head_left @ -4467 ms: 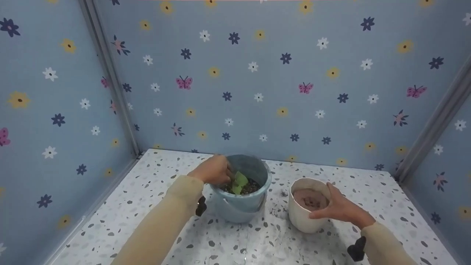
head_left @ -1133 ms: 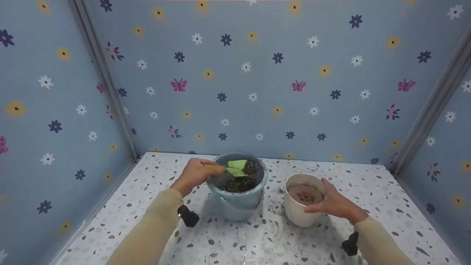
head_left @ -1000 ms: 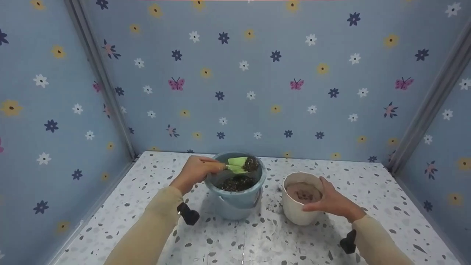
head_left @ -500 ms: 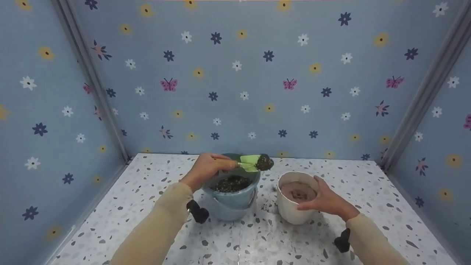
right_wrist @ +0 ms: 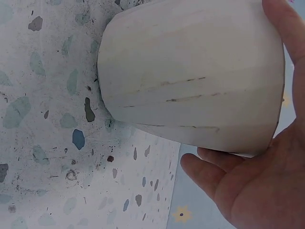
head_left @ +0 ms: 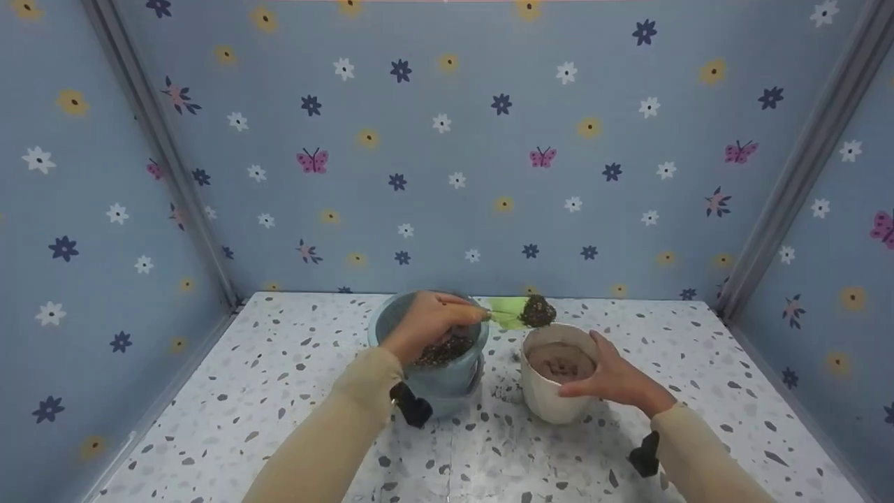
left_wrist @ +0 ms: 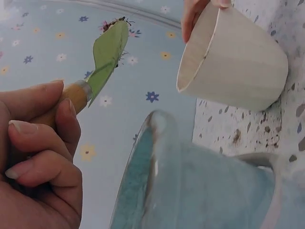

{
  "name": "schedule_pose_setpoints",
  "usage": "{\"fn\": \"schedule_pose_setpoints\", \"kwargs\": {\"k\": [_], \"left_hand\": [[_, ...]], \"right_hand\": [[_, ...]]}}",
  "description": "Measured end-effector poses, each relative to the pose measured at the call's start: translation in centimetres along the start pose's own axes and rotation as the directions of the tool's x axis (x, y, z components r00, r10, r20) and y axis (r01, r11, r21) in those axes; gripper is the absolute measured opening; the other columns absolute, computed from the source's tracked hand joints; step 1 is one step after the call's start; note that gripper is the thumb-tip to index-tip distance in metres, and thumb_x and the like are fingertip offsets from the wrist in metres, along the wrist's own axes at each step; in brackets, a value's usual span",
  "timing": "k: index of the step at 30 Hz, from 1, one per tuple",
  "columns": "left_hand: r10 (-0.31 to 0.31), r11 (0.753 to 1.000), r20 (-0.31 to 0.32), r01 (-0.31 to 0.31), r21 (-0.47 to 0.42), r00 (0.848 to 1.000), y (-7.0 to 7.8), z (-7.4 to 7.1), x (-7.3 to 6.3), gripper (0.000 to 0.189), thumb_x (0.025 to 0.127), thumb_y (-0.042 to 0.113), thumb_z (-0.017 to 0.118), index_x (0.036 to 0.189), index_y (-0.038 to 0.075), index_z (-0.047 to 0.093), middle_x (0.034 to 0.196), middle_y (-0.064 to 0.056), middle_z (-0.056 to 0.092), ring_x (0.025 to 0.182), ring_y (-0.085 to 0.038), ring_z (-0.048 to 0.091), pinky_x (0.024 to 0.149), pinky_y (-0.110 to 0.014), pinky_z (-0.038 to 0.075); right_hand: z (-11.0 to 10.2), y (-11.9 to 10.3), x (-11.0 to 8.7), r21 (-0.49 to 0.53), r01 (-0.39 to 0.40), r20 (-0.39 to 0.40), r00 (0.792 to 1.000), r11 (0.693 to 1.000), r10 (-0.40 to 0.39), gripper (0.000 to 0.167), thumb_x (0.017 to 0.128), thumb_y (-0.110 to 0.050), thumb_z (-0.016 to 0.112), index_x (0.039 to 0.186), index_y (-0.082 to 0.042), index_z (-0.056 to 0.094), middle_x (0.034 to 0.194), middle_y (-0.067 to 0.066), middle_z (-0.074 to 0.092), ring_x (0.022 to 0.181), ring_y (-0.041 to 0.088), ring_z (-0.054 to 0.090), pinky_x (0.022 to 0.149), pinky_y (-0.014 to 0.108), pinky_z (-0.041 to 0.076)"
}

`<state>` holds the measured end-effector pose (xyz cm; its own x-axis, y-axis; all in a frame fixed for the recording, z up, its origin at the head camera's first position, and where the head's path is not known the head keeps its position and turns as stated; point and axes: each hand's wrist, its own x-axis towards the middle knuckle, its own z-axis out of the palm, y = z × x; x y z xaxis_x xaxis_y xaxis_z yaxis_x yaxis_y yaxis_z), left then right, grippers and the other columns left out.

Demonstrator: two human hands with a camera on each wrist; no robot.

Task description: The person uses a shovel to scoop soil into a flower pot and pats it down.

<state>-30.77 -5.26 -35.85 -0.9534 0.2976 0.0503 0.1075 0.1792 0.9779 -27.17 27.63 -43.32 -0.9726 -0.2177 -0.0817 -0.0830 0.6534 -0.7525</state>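
Observation:
My left hand (head_left: 427, 325) grips the wooden handle of a small garden trowel (head_left: 508, 312), above the right side of a pale blue bucket (head_left: 441, 381). Dark soil (head_left: 538, 311) is heaped on the green blade, whose tip hangs just behind and above the rim of a white flower pot (head_left: 548, 402). In the left wrist view the fingers are curled round the handle, and the blade (left_wrist: 109, 50) is seen from its side. My right hand (head_left: 618, 377) holds the pot at its right rim, thumb in front and fingers behind. Brown matter lies inside the pot; dark soil fills the bucket's lower part.
Both containers stand upright on a white speckled table (head_left: 293, 391). Some crumbs of soil lie between them. Blue flowered panels (head_left: 433, 140) close off the back and both sides. The bucket's handle (head_left: 478, 377) hangs down along its side.
The left hand was down inside the bucket; it has lifted the trowel out with soil and carried it right, toward the white pot. The right hand keeps its hold on the pot.

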Motion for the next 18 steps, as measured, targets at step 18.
{"fn": "schedule_pose_setpoints", "kwargs": {"k": [18], "left_hand": [[0.019,0.994,-0.003,-0.018,0.109,1.0,-1.0,5.7,1.3,0.011,0.081,0.019,0.079,0.085,0.009,0.08,0.083,-0.001,0.073,0.076,-0.018,0.065,0.069,-0.035,0.053]], "right_hand": [[0.0,-0.1,0.1,-0.005,-0.055,-0.001,0.999,0.998,0.055,0.135,0.072,-0.048,0.087,0.155,0.004,-0.006,0.159,0.031,-0.001,0.144,0.05,0.01,0.108,0.067,0.02]]}}
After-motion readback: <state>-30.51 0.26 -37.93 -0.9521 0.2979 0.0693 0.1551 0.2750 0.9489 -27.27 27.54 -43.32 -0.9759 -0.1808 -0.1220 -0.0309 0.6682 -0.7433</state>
